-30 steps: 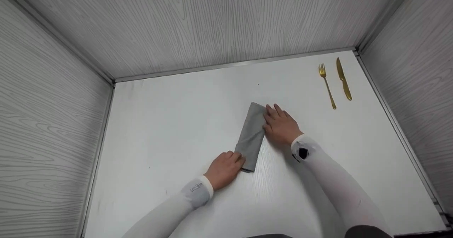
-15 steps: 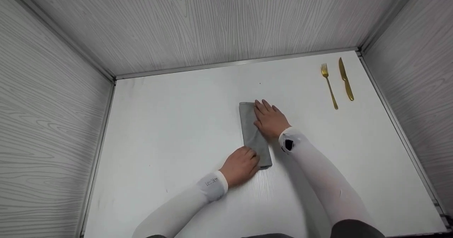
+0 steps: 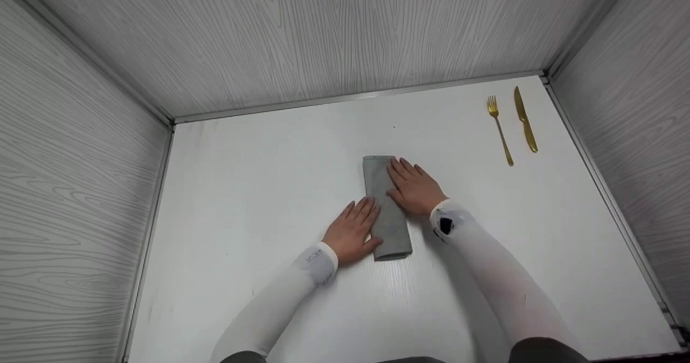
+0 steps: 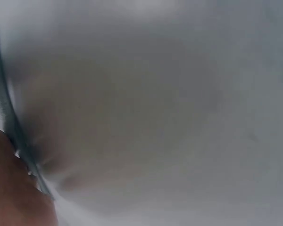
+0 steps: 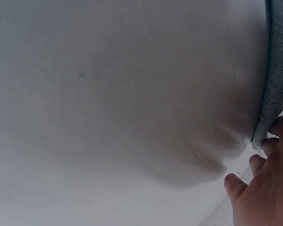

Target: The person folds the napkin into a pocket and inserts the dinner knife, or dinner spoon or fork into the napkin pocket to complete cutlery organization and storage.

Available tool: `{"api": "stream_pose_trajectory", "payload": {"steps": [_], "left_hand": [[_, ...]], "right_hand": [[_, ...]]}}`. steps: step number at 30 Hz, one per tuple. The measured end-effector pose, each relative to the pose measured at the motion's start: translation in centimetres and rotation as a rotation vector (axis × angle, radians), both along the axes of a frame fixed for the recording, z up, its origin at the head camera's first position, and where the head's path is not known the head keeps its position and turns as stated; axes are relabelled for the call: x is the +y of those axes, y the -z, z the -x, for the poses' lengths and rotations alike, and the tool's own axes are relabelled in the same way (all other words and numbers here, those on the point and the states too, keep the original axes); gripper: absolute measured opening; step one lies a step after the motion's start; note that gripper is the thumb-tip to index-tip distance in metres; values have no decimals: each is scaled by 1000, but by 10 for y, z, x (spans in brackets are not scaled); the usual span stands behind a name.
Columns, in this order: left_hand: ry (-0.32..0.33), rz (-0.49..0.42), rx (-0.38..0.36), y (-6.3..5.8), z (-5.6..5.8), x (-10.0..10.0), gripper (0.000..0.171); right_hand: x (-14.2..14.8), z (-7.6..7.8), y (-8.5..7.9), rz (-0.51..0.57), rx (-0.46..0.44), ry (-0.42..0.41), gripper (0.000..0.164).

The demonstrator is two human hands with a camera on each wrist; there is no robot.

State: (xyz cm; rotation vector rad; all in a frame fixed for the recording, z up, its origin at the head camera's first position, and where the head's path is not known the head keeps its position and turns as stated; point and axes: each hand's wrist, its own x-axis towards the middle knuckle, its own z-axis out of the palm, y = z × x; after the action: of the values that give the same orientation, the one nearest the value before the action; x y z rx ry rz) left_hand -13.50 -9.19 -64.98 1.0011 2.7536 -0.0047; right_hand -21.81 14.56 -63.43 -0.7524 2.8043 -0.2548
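A grey cloth (image 3: 389,224), folded into a long narrow strip, lies flat on the white table (image 3: 259,190) in the head view. My left hand (image 3: 351,233) rests at its left long edge, fingers straight and thumb on the near part. On the opposite side, toward the far end, my right hand (image 3: 416,189) lies with straight, slightly spread fingertips on the cloth's right edge. The left wrist view shows the cloth's edge (image 4: 12,117) beside the hand (image 4: 14,188). Along the right border of the right wrist view runs the thick folded cloth edge (image 5: 276,66), met by fingers (image 5: 257,165).
At the table's far right lie a gold fork (image 3: 501,131) and, right of it, a gold knife (image 3: 525,120). Grey wood-grain panels (image 3: 345,39) enclose the table at the back and both sides, with metal strips along the seams.
The cloth has turned, its far end swinging left and its near end right. My left hand has let go of the near end, straightened its fingers and slid farther up the left edge.
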Motion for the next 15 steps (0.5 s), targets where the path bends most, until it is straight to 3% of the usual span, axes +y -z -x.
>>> {"api": "stream_pose_trajectory", "payload": {"steps": [8, 15], "left_hand": [[18, -47, -8, 6, 5, -5, 82], [-14, -9, -51, -2, 3, 3, 81]], "right_hand": [[-2, 5, -1, -24, -16, 12, 69], [5, 9, 0, -8, -32, -9, 67]]}}
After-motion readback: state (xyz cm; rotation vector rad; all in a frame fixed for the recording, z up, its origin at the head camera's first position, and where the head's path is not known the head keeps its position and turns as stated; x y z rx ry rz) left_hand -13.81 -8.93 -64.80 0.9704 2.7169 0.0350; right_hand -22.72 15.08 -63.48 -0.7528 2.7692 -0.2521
